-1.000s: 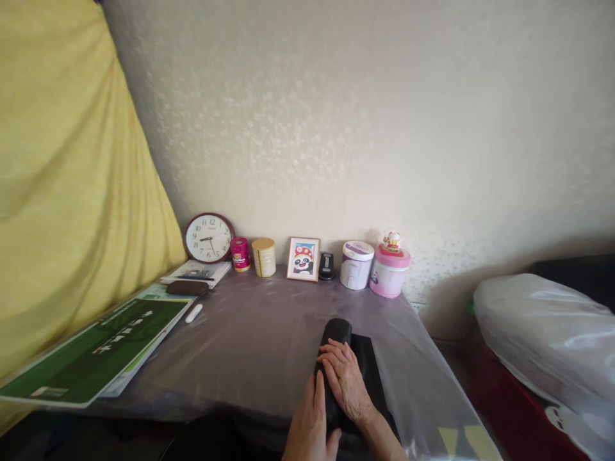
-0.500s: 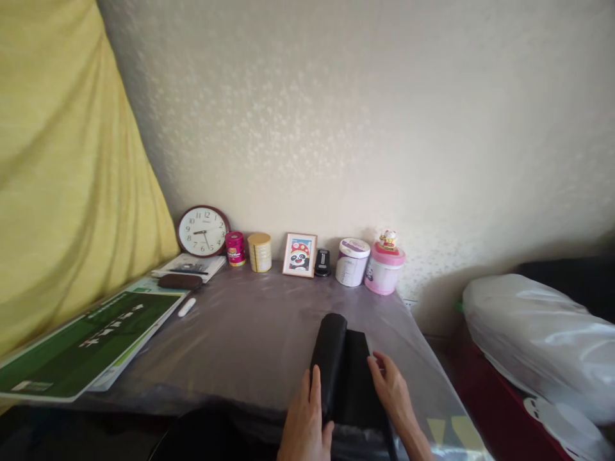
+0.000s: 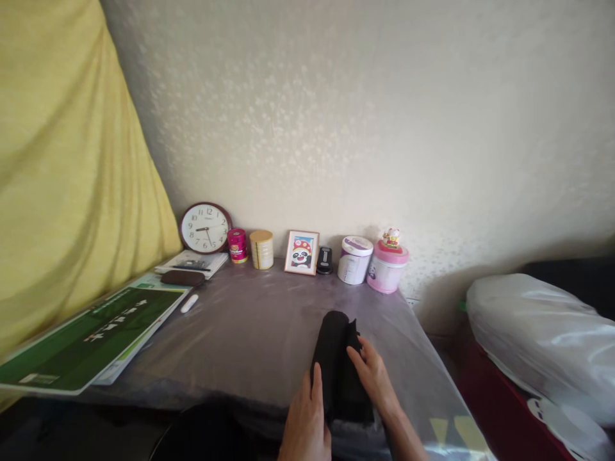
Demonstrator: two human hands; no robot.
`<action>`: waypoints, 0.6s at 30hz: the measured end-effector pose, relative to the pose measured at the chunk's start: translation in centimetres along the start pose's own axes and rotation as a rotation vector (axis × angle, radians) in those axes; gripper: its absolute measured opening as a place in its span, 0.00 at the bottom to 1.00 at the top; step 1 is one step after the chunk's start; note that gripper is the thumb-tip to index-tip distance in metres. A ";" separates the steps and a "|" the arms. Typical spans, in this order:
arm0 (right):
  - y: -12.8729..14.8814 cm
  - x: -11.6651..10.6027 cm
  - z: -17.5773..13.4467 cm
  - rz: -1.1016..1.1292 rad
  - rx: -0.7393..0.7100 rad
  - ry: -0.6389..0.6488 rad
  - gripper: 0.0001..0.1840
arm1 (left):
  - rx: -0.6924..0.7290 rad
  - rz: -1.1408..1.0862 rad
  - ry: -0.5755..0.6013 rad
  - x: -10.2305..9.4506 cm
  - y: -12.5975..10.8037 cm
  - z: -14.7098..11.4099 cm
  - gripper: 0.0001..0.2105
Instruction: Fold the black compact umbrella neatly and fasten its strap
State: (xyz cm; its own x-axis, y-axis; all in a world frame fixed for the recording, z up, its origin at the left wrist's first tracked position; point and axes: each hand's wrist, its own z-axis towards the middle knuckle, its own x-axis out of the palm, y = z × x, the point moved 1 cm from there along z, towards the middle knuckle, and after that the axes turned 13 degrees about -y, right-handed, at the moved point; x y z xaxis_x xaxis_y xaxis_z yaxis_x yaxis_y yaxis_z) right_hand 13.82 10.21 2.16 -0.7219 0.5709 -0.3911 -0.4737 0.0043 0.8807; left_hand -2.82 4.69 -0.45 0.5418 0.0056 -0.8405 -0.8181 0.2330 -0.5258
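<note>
A black roll [image 3: 330, 365] of leather-like or cloth-like material lies at the table's near edge, pointing away from me. Its loose flap [image 3: 350, 390] extends along the right side. My left hand [image 3: 307, 413] wraps the roll's lower left side, thumb partly hidden. With bent fingers, my right hand [image 3: 372, 374] grips the flap's outer edge and holds it lifted against the roll. What kind of article this is, I cannot tell.
On the grey-covered table [image 3: 250, 320], a clock [image 3: 205, 228], tins [image 3: 262, 250], a panda picture [image 3: 302, 253], a stapler-like black object [image 3: 325, 260] and tubs [image 3: 355, 260] line the wall. Green boards [image 3: 91, 339] lie left; a plastic-wrapped bundle [image 3: 538, 333] is right.
My right hand has moved left and slightly up, bringing the flap's edge up towards the roll. The flap lay flatter before. My left hand stays on the roll.
</note>
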 end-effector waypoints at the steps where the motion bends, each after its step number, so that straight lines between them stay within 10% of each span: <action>1: 0.5 0.4 -0.1 0.017 -0.010 0.001 0.25 | 0.003 0.007 -0.001 0.0 0.0 0.0 0.44; 18: 3.8 4.9 0.0 -0.154 -0.057 0.302 0.15 | 0.015 0.107 -0.014 -0.3 0.7 -0.1 0.42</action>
State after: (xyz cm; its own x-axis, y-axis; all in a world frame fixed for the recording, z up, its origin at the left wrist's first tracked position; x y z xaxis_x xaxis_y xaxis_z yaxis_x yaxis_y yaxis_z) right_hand 8.49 13.04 3.55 -0.7525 0.2979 -0.5874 -0.6099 0.0211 0.7922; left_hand -3.56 4.74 -0.54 0.4540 0.0450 -0.8899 -0.8686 0.2449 -0.4307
